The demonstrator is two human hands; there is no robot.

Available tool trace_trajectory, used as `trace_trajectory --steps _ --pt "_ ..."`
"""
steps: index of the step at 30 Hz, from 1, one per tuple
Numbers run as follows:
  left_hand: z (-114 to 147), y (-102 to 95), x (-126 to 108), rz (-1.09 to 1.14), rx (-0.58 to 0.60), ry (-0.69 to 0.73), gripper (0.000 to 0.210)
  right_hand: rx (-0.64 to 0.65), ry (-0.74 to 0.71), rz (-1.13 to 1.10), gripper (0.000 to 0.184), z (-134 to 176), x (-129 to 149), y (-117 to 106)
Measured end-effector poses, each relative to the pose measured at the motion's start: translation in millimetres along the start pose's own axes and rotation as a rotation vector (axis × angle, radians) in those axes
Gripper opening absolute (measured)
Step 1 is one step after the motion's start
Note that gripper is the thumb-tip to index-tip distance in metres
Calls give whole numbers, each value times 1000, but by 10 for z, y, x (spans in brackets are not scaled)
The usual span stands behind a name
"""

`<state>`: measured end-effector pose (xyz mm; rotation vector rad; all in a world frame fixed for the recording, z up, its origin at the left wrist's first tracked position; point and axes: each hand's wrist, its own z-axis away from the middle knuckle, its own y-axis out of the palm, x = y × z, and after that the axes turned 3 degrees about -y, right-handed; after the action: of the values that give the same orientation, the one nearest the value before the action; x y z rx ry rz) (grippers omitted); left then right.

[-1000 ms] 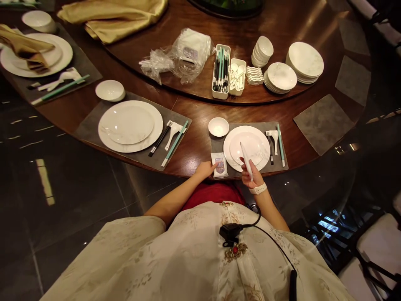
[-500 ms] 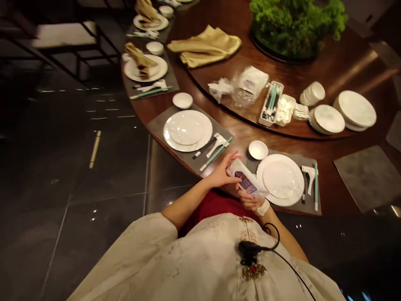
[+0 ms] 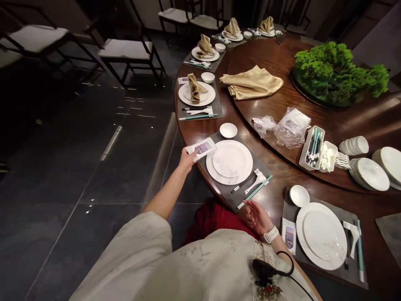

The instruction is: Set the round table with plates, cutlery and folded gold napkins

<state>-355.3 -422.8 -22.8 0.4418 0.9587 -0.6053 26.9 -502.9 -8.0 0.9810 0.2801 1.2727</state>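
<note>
My left hand (image 3: 187, 159) pinches the near end of a white tissue packet (image 3: 202, 149) printed in blue and red. The packet hovers or rests at the left rim of a large white plate (image 3: 210, 166); contact is unclear. A smaller plate (image 3: 229, 158) is stacked on the large one, with a small bowl (image 3: 228, 130) behind. My right hand (image 3: 257, 216) holds nothing, fingers loosely curled and apart, by the table edge near green-ended chopsticks (image 3: 255, 192). A white spoon (image 3: 256, 182) on a rest and black chopsticks (image 3: 244, 181) lie beside them.
Another setting at right has a plate (image 3: 303, 244) with a tissue packet (image 3: 288, 237) at its left. The turntable bears gold cloth (image 3: 255, 82), plastic-wrapped packets (image 3: 293, 125), a chopstick box (image 3: 303, 156), stacked plates (image 3: 369, 174) and greenery (image 3: 338, 75). Chairs (image 3: 127, 49) stand at far left.
The view has swung left. My hands have parted: the left has carried a packet to the left setting, while the right has let go. A packet now lies on the right-hand placemat.
</note>
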Motion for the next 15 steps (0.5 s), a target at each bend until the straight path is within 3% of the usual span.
trace_trajectory --steps 2,6,10,15 --pt "-362 20 34 -1 -113 -25 37 -33 -8 -24 34 -46 10 84" --pt "-713 149 285 -100 -155 -38 31 -113 -83 -53 32 -24 102 183" --pt "-817 40 418 -389 -125 -4 42 -175 -138 -60 32 8 214 195" --pt "-759 -213 221 -991 -207 31 79 -244 -149 -108 29 -52 221 181"
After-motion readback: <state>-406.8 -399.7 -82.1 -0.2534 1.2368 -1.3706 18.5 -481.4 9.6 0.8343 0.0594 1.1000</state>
